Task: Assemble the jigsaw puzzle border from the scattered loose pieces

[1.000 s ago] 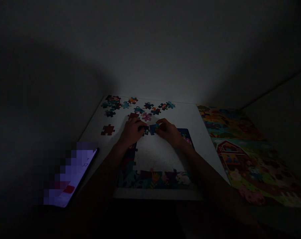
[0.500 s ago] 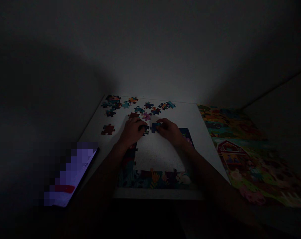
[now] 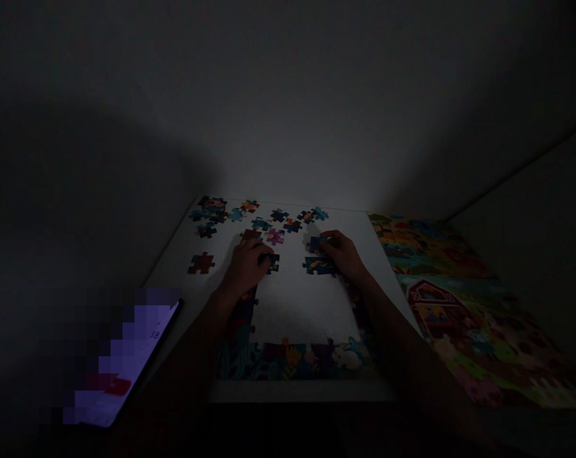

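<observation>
My right hand pinches a dark blue puzzle piece between its fingertips. Just below that lies another dark puzzle piece with a yellowish pattern, partly under the hand. My left hand has its fingers curled onto a dark corner-side piece, most of which they hide. Under both arms runs a partly joined puzzle border, with bare white board inside it. A brown piece and a pink piece lie just beyond my left hand.
Several loose pieces lie at the board's far left, others along its far edge. A single brown piece is left of my hand. A lit phone rests at left. Colourful farm pictures lie right of the white board.
My right hand has moved right with its blue piece, above the border's right side, uncovering the piece below. My left hand stays at its piece. The view has shifted slightly.
</observation>
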Tool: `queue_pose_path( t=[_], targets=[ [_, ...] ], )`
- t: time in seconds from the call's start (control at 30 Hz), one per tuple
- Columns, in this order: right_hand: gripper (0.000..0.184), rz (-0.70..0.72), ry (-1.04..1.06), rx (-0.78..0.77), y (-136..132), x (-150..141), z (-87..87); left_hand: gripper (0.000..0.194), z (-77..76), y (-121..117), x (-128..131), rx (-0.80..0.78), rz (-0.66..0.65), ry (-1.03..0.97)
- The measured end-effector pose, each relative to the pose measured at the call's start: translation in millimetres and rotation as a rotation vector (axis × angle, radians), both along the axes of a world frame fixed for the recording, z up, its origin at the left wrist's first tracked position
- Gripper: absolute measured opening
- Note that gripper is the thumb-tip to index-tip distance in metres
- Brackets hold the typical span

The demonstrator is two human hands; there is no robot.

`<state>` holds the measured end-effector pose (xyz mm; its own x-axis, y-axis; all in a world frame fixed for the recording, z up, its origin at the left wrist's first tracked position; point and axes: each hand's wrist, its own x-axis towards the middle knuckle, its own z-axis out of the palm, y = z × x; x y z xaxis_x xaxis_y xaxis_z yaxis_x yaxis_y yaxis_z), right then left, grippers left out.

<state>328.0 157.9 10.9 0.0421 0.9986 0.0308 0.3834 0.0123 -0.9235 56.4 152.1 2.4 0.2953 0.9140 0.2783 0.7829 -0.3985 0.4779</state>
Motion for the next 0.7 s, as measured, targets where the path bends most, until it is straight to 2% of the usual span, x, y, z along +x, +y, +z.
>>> queue_pose_path(
  t=[0.13,0.27,0.43,0.7],
  targets=[
    [0.041,-0.056,-0.060,0.031,0.2,5.6,1.3,0.022,4.0,-1.8,0.3,-0.016,0.035,0.001],
    [0.037,-0.135,-0.292,0.079,2.2,15.8,-1.2,0.022,11.1,-5.8,0.7,-0.047,0.068,0.037],
    [0.035,-0.136,-0.491,0.128,3.6,18.3,-6.1,0.020,16.7,-8.9,1.4,-0.058,0.101,0.067],
    [0.031,-0.161,-0.615,0.111,4.4,12.4,-0.7,0.019,15.7,-7.0,1.0,-0.060,0.111,0.041]
  ],
)
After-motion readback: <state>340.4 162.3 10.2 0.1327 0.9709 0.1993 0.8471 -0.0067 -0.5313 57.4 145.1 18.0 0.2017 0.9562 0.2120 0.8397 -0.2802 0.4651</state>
